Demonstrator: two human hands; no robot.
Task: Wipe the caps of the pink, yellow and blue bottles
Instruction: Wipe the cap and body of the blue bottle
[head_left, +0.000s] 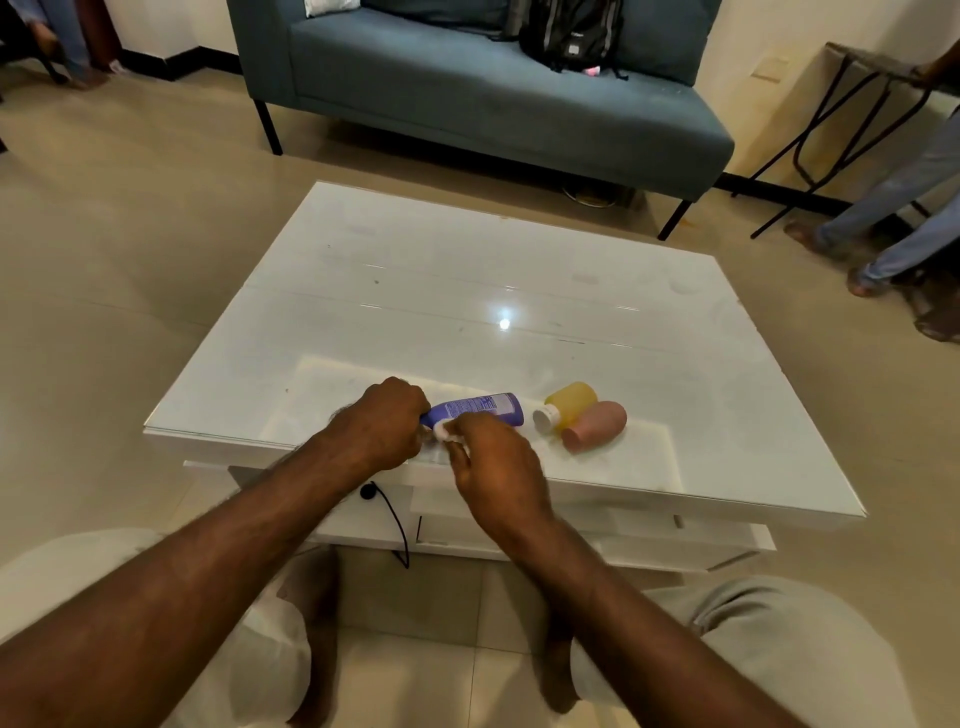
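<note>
The blue bottle (480, 408) lies on its side near the front edge of the white table (467, 291). My left hand (384, 423) is closed around its cap end, which is hidden. My right hand (493, 462) presses a small white pad (442, 430) against that end. To the right lie the yellow bottle (571, 405), its white cap (544, 418) toward me, and the pink bottle (597, 425), touching each other.
A blue sofa (467, 93) with a black backpack (571, 31) stands beyond the table. Another person's legs (893, 228) are at the right by a folding stand (852, 119). My knees sit below the table's front edge. A black cable (392, 519) hangs there.
</note>
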